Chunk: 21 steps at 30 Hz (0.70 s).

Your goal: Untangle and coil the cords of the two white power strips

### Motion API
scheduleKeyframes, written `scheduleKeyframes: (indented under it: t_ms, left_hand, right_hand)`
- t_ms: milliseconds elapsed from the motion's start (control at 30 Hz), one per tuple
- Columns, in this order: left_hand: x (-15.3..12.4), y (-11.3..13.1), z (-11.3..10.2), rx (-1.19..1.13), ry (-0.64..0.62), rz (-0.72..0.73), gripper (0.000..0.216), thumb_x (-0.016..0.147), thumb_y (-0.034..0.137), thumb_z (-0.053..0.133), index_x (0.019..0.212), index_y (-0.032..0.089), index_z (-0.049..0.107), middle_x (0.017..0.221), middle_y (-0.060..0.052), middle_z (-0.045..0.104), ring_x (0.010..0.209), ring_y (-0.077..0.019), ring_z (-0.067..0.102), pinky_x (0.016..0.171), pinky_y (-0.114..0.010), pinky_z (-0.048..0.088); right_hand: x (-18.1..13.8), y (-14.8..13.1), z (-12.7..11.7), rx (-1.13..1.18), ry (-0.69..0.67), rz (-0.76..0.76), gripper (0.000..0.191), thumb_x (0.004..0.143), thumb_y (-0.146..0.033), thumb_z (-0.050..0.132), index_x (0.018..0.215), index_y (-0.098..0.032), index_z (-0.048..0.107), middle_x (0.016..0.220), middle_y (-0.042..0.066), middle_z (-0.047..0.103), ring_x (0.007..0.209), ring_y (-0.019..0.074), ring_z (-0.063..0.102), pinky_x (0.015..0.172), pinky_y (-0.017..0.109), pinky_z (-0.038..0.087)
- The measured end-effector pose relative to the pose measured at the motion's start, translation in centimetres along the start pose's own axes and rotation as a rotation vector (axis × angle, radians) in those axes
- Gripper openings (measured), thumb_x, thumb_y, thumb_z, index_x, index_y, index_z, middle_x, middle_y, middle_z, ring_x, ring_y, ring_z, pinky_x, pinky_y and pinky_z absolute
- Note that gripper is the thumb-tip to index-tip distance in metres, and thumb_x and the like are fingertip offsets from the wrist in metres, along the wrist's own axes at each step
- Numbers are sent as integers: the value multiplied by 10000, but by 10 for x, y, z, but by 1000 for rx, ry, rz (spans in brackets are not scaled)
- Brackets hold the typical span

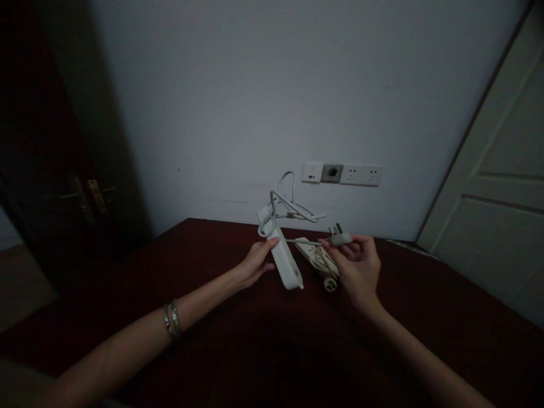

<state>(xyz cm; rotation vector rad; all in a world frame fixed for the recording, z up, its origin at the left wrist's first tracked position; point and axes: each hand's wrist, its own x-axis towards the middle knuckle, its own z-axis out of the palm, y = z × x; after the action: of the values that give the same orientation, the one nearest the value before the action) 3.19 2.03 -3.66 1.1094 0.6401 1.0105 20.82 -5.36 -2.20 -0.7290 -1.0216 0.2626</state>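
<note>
My left hand (258,262) is closed around the middle of a white power strip (285,262), which is tilted above the table. Its pale grey cord (293,208) forms loose loops at the strip's far end. One stretch of that cord runs across to a plug (340,239), pinched in the fingers of my right hand (360,266) with its metal prongs pointing up. Behind and below my right hand lies a second power strip (306,249), with its own cord (322,260) bundled on it and a round plug end (330,284) facing me.
The dark red table (238,334) reaches back to a pale wall (238,102). Wall sockets (361,175) and a grey-framed outlet (331,173) sit above its back edge. A dark door with a handle (97,195) stands at left, and a white panelled door (501,153) at right.
</note>
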Motion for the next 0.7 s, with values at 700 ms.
scheduleKeyframes:
  t_ms: [700]
  left_hand:
    - [4, -13, 6, 213, -15, 1, 499, 667, 438, 685, 1047, 147, 546, 937, -103, 597, 735, -162, 572, 563, -274, 468]
  right_hand:
    - [-6, 3, 8, -472, -618, -748, 217, 756, -42, 526, 896, -203, 483, 860, 61, 585, 866, 199, 560, 758, 375, 481]
